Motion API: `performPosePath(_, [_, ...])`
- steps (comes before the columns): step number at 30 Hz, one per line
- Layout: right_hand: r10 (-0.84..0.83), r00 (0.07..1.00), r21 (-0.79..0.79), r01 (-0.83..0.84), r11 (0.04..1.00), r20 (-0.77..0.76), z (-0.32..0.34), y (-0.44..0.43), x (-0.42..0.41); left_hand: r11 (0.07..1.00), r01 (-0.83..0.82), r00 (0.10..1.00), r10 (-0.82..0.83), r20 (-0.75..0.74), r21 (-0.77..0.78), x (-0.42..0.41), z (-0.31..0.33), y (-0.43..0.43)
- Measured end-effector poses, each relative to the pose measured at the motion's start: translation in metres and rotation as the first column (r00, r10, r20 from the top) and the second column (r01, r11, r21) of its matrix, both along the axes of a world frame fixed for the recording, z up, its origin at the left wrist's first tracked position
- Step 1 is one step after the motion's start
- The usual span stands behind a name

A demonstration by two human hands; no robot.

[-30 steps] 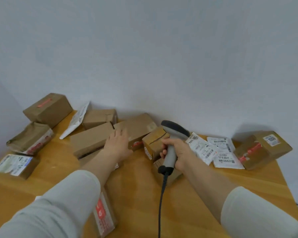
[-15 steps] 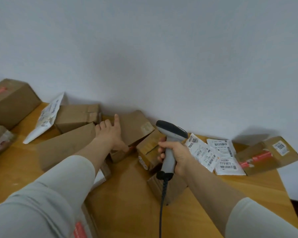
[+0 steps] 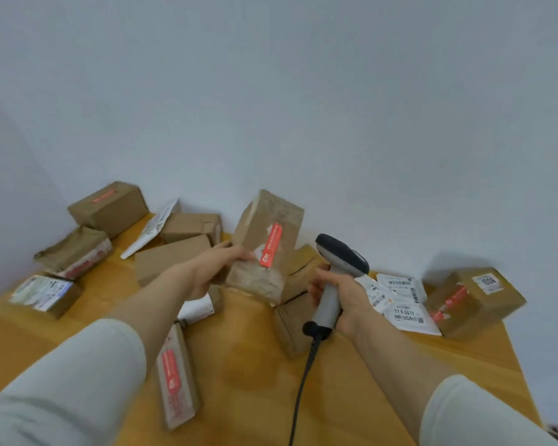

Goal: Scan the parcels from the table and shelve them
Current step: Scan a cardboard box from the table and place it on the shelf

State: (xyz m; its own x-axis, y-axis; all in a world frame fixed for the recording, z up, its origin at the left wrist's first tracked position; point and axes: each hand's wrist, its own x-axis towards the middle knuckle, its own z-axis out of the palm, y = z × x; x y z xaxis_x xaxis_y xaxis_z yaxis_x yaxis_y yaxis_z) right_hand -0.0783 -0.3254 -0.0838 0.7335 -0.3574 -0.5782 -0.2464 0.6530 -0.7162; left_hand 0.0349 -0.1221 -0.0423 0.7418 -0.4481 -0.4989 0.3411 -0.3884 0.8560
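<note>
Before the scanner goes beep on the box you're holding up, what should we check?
1. Left hand grips the box, lifted off the table: ok.
2. Right hand holds the scanner: ok.
3. Scanner head turned toward the box: ok.
4. Barcode facing the scanner: cannot tell, only red tape shows.
5. Cable free of knots: ok.

Wooden bench (image 3: 248, 387) bearing scattered brown cardboard parcels (image 3: 171, 259), a flat red-labelled parcel (image 3: 175, 378) near the front edge, and white labelled mailers (image 3: 406, 312) at right.
</note>
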Motion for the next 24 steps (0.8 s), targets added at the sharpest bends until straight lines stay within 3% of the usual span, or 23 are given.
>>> performPosePath(4, [0.042,0.999,-0.005,-0.042,0.999,0.018,0.002,-0.002,-0.054,0.981,-0.09,0.987,0.065,-0.146,-0.171,-0.09,0.003,-0.001])
performPosePath(8, [0.162,0.984,-0.038,-0.16,0.986,0.071,0.007,0.005,-0.109,0.944,-0.24,0.944,0.173,-0.281,-0.225,-0.161,-0.01,-0.001])
performPosePath(10, [0.204,0.979,-0.115,-0.201,0.973,0.016,0.001,0.008,-0.133,0.931,-0.285,0.941,0.227,-0.251,-0.229,-0.182,-0.02,0.004])
performPosePath(14, [0.23,0.971,-0.213,-0.239,0.947,-0.065,-0.007,0.016,-0.168,0.969,-0.249,0.969,0.249,0.01,-0.007,-0.209,-0.029,0.008])
performPosePath(20, [0.221,0.973,-0.245,-0.232,0.942,-0.071,-0.008,0.028,-0.192,0.998,-0.019,0.992,0.026,-0.12,0.063,-0.24,-0.035,0.017])
performPosePath(24, [0.173,0.983,-0.22,-0.182,0.958,-0.062,-0.014,0.029,-0.193,0.998,-0.004,0.991,0.012,-0.134,0.06,-0.24,-0.041,0.03])
